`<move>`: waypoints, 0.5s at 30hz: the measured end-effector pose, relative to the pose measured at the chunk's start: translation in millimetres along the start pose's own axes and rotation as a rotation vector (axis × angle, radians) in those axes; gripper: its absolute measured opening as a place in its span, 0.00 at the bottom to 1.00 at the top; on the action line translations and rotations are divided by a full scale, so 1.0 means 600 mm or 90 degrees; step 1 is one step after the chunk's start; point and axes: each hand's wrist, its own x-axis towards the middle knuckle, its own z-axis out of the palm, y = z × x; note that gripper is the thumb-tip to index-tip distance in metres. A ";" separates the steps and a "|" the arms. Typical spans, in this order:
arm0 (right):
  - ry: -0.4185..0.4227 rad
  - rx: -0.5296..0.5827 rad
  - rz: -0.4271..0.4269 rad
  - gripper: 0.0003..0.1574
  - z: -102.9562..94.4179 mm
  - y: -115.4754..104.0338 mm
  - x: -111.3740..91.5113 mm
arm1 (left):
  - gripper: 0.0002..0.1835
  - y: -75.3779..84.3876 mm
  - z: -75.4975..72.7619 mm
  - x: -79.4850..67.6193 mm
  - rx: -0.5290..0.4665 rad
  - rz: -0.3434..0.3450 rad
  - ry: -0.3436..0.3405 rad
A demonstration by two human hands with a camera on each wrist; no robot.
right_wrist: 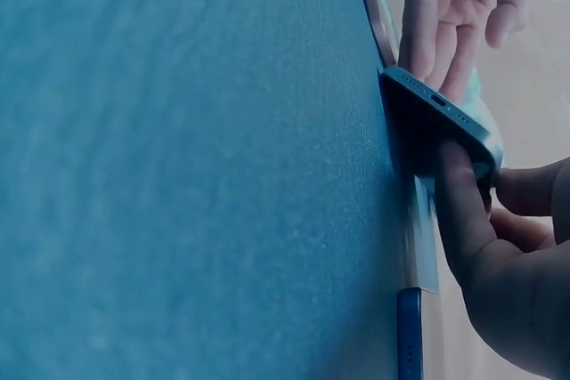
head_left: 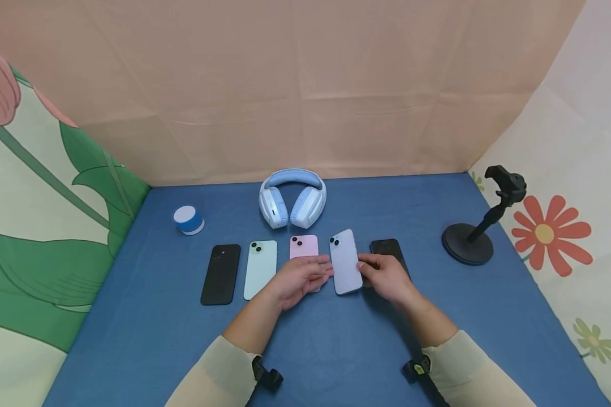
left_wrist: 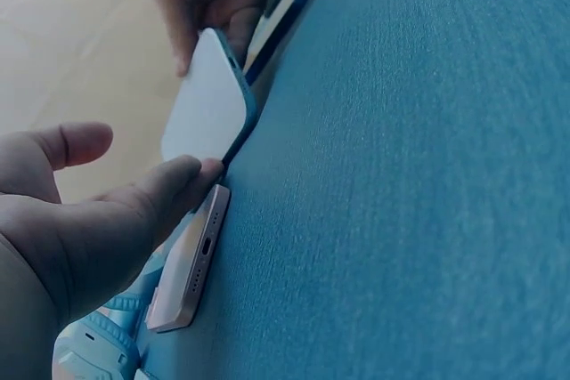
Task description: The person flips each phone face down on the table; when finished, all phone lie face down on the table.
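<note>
A pale lavender phone (head_left: pixel 345 263), camera side up, is held in the right hand (head_left: pixel 387 277) by its right edge. The thumb lies on top and a finger runs beneath, as the right wrist view shows. That phone (right_wrist: pixel 441 122) is tilted, its right side raised off the blue cloth. My left hand (head_left: pixel 297 280) has its fingers extended, with the fingertips right at the phone's left edge. Under the left hand lies a pink phone (head_left: pixel 304 245), partly covered. A dark phone (head_left: pixel 388 249) lies partly behind the right hand.
Left of the hands lie a mint-green phone (head_left: pixel 261 271) and a black phone (head_left: pixel 221 274). Light blue headphones (head_left: pixel 308 209) stand behind the row. A blue-and-white round container (head_left: pixel 188 220) is at the back left, a black stand (head_left: pixel 468 243) at the right edge.
</note>
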 end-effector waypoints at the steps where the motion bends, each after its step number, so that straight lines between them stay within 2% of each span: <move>1: 0.001 -0.003 0.003 0.26 0.000 0.000 0.001 | 0.28 0.000 -0.001 0.000 0.001 0.000 0.000; 15: 0.021 -0.043 0.015 0.24 0.003 0.001 0.003 | 0.28 0.003 -0.009 -0.005 -0.012 0.017 0.023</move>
